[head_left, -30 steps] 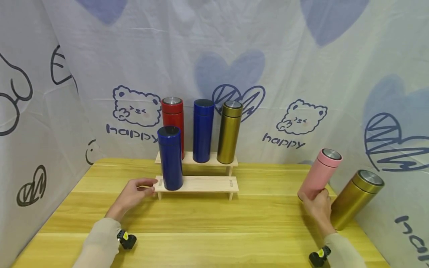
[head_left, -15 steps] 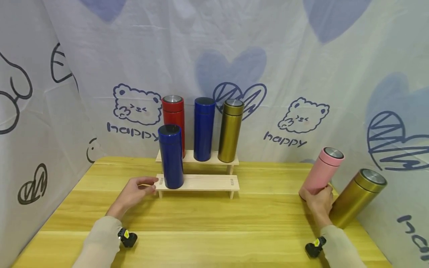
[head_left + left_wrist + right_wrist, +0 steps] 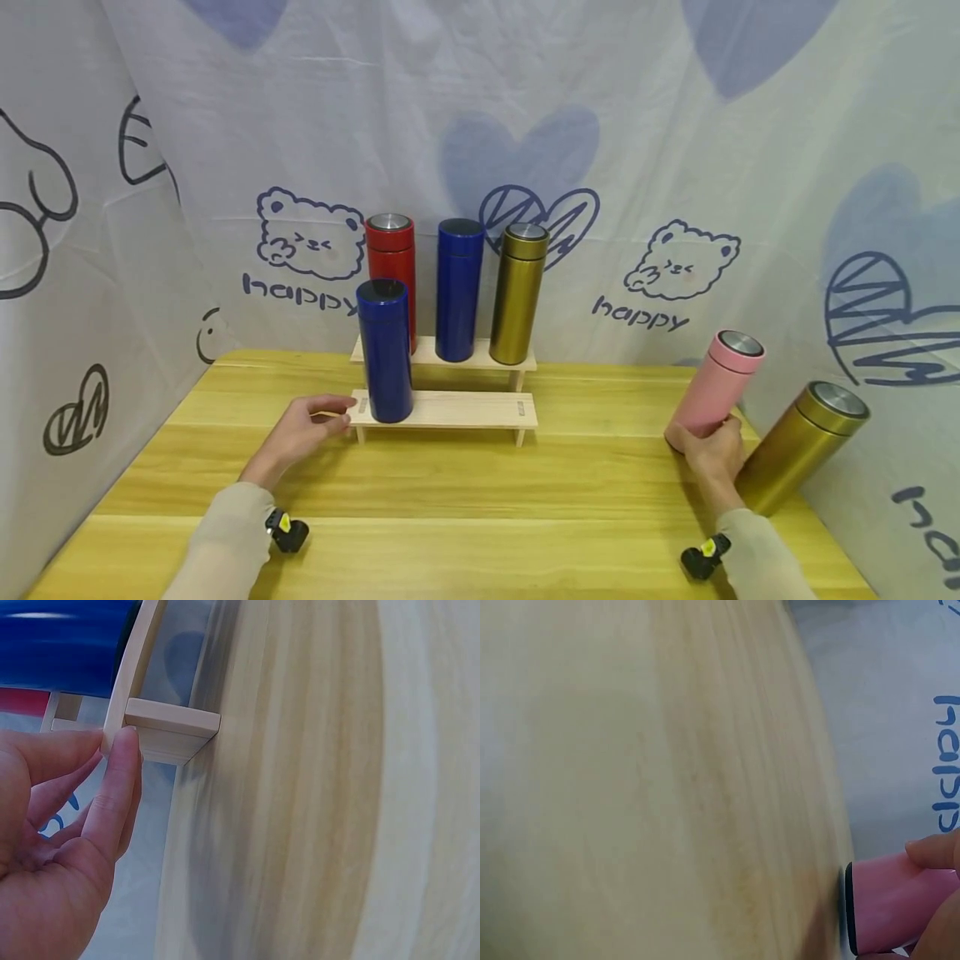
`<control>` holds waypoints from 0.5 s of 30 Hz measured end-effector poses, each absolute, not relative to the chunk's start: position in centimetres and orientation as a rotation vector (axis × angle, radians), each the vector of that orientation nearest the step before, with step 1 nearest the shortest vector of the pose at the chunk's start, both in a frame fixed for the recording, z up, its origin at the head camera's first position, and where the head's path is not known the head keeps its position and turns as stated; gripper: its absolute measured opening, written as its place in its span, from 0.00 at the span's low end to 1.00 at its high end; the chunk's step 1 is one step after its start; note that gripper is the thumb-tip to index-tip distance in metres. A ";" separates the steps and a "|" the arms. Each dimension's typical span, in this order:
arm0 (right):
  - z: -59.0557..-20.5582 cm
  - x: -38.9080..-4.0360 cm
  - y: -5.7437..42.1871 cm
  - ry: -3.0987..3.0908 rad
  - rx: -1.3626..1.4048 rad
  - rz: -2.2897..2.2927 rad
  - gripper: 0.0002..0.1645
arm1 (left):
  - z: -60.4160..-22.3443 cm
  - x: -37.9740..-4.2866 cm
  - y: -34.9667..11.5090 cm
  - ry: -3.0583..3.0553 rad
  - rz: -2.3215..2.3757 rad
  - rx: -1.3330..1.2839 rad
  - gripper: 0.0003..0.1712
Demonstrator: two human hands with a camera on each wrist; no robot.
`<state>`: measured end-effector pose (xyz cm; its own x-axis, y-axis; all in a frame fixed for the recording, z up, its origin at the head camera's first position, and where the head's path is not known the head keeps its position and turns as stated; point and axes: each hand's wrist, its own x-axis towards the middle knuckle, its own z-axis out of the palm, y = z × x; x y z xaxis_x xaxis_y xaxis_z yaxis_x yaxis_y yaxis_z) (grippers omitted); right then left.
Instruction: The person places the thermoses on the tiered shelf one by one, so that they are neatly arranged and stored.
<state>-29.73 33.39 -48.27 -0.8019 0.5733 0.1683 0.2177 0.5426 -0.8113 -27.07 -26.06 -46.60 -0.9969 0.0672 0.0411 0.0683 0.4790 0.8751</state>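
My left hand [image 3: 303, 433] pinches the left end of the lower step of a small two-tier wooden stand [image 3: 465, 410], thumb and fingers meeting at the board's edge in the left wrist view. A blue thermos [image 3: 386, 358] stands on that step near the hand. My right hand [image 3: 714, 457] grips a pink thermos [image 3: 716, 387] low on its body at the right of the table. In the right wrist view, the dark base of the pink thermos [image 3: 900, 904] is close over the tabletop. Beside the right hand stands a gold thermos [image 3: 802, 450].
On the upper step stand a red thermos [image 3: 393, 258], partly hidden by the front blue one, a second blue thermos [image 3: 459, 292] and another gold thermos [image 3: 519, 296]. A printed cloth [image 3: 660, 125] hangs behind and along both sides of the wooden table [image 3: 465, 517].
The right hand and the pink thermos have shifted only slightly. The left hand keeps its place at the stand, and the head view has moved a little.
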 end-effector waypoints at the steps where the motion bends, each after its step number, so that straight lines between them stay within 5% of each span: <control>1: -48.2 -29.7 33.3 -2.371 -0.636 1.157 0.49 | -46.6 -27.1 -26.0 -2.701 -1.597 -0.125 0.22; 15: -45.9 -29.5 31.0 -2.432 -0.483 1.230 0.51 | -46.7 -27.1 -26.1 -2.699 -1.598 -0.132 0.22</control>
<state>-29.46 31.05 -45.93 -0.8722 0.4585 0.1708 0.1343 0.5600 -0.8175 -27.11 -26.09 -46.68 -0.9965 0.0711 0.0451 0.0737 0.4781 0.8752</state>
